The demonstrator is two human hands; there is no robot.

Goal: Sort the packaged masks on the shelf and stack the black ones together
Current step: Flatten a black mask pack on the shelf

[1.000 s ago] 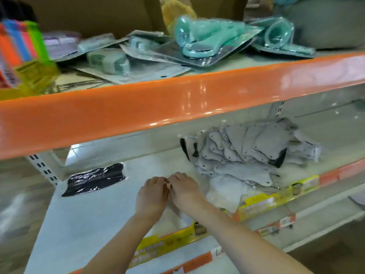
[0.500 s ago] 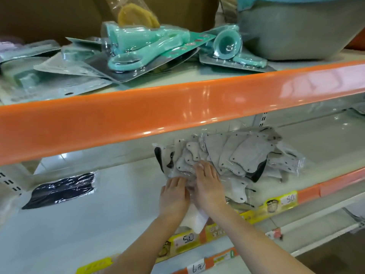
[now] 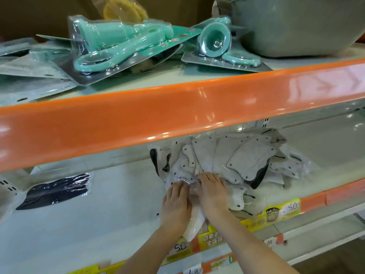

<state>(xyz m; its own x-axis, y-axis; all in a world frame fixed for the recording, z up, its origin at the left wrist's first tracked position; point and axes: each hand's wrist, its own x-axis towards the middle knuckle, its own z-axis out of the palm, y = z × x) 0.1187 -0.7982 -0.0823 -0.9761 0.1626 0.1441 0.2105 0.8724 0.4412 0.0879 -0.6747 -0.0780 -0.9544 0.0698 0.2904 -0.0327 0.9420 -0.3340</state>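
Near edge: shelf lip (image 3: 314, 200) with orange strip and yellow price tags (image 3: 280, 211), more tags near-left under the forearms.

Both hands are on the near-left edge of the mask pile, side by side, touching or nearly so. Left hand (image 3: 176, 203) lies palm down on a white packaged mask (image 3: 194, 224) that hangs over the shelf lip; fingers reach forward into clear wrap, fingertips partly hidden, so can't tell whether its grip is clamped on anything. Right hand (image 3: 213, 191) lies palm down just to the right, fingers flat and extended onto the wrap at the pile edge. Grip apart, pressing, not pinching as far as visible.

Pile of grey packaged masks (image 3: 237, 161) sits centre-right on the lower shelf, fanned and overlapping in clear bags. Black masks in it: one sticks out at the far-left edge (image 3: 154, 161), one is tucked under the right side (image 3: 260, 177).

One black packaged mask (image 3: 57, 189) lies alone at the left of the same shelf, well apart from pile and hands.

Above: orange shelf rail (image 3: 177, 113). Far, on the upper shelf: teal blister-packed tools (image 3: 118, 42), second teal pack (image 3: 215, 44) to the right, flat clear packs (image 3: 29, 76) at left, grey tub (image 3: 296, 26) far right.
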